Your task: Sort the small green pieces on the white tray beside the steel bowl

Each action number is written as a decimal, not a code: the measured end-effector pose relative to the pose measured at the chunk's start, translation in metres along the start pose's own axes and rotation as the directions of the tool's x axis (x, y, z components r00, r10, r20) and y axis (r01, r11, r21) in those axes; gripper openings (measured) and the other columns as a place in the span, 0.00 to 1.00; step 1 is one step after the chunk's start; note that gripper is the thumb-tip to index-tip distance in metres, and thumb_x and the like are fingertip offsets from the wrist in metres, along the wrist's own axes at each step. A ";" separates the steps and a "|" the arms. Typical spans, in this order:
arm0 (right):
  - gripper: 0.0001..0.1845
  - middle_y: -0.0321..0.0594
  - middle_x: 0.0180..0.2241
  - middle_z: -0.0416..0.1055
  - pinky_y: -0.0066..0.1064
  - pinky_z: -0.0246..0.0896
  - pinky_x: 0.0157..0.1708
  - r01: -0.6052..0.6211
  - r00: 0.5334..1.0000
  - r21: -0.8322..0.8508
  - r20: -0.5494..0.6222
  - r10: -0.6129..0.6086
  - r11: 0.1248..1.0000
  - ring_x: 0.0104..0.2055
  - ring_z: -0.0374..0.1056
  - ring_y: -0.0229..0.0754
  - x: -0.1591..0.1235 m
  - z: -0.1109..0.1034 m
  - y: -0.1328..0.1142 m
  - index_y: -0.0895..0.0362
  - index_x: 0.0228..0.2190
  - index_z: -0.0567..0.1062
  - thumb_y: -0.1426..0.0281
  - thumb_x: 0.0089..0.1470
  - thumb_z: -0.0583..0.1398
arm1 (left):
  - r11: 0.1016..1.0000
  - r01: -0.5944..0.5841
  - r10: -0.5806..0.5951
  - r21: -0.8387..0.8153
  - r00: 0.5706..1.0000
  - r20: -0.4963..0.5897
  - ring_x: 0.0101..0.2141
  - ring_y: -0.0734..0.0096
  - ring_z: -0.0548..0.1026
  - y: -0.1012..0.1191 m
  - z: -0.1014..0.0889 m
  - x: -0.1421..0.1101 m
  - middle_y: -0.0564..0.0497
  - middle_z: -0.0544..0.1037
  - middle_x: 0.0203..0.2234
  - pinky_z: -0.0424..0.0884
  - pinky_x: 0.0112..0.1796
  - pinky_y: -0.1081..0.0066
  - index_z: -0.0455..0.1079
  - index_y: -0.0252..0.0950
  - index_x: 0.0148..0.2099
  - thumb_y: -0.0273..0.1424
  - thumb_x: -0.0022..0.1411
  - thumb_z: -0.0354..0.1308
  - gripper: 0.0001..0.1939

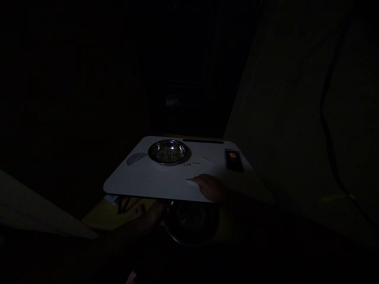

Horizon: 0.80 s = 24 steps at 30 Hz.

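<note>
The scene is very dark. My right hand (211,187) rests near the front edge of a small white table (148,183), its fingers closed on a pale, pointed piece (192,181) whose kind I cannot make out. Below that edge, my left hand (156,210) is at the left rim of a large steel bowl (183,240) and appears to grip it, though the fingers are mostly in shadow. Something greenish lies inside this bowl. Farther back on the tabletop stands a smaller steel bowl (168,161) with chopped green bits. Small dark scraps (192,163) lie beside it.
A blurred dark object (234,160) is at the table's right side. A dark slot (203,141) runs along the back edge, and a purplish half-round mark (136,158) is at the left. A wall with a dark cable (327,130) rises on the right.
</note>
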State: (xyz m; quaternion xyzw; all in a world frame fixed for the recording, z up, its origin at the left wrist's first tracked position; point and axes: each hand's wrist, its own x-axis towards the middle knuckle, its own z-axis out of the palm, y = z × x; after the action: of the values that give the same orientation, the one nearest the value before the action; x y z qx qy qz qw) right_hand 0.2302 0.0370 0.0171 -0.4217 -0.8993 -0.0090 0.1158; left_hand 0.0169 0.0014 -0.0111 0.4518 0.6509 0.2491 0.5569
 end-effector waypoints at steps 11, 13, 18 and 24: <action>0.21 0.42 0.37 0.65 0.29 0.52 0.39 -0.120 0.993 -0.130 -0.012 0.119 0.984 0.41 0.58 0.40 0.009 0.008 0.028 0.59 0.43 0.63 0.78 0.45 0.47 | 0.999 0.034 -0.034 0.011 0.999 0.029 0.13 0.77 0.60 -0.002 0.000 0.006 0.56 0.60 0.11 0.56 0.16 0.76 0.59 0.34 0.23 0.21 0.40 0.46 0.06; 0.20 0.42 0.38 0.65 0.29 0.52 0.39 -0.159 0.987 -0.153 -0.017 0.158 0.975 0.41 0.58 0.40 0.011 0.008 0.032 0.57 0.43 0.63 0.78 0.46 0.47 | 0.998 0.064 -0.064 0.016 0.998 0.002 0.13 0.76 0.61 -0.004 0.000 0.007 0.56 0.61 0.11 0.56 0.16 0.76 0.60 0.34 0.24 0.21 0.40 0.46 0.06; 0.19 0.42 0.39 0.65 0.29 0.52 0.40 -0.254 0.967 -0.107 -0.059 0.249 0.961 0.42 0.59 0.40 0.014 0.008 0.042 0.57 0.43 0.63 0.77 0.47 0.46 | 1.000 0.008 -0.006 0.023 0.997 -0.083 0.17 0.72 0.64 -0.017 -0.004 0.012 0.54 0.63 0.13 0.58 0.18 0.75 0.61 0.36 0.25 0.25 0.41 0.48 0.04; 0.18 0.45 0.41 0.65 0.28 0.52 0.40 -0.337 0.935 0.039 -0.098 0.339 0.941 0.42 0.60 0.39 0.012 0.009 0.054 0.61 0.43 0.61 0.75 0.49 0.45 | 0.998 0.029 -0.023 0.061 0.995 -0.096 0.17 0.71 0.65 -0.015 -0.004 0.010 0.54 0.62 0.13 0.58 0.18 0.74 0.61 0.36 0.24 0.27 0.42 0.49 0.03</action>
State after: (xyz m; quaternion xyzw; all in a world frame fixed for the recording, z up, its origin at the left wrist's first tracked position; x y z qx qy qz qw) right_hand 0.2623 0.0821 0.0069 -0.5678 -0.8062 -0.0009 0.1665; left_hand 0.0084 0.0043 -0.0274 0.4480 0.6900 0.2428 0.5141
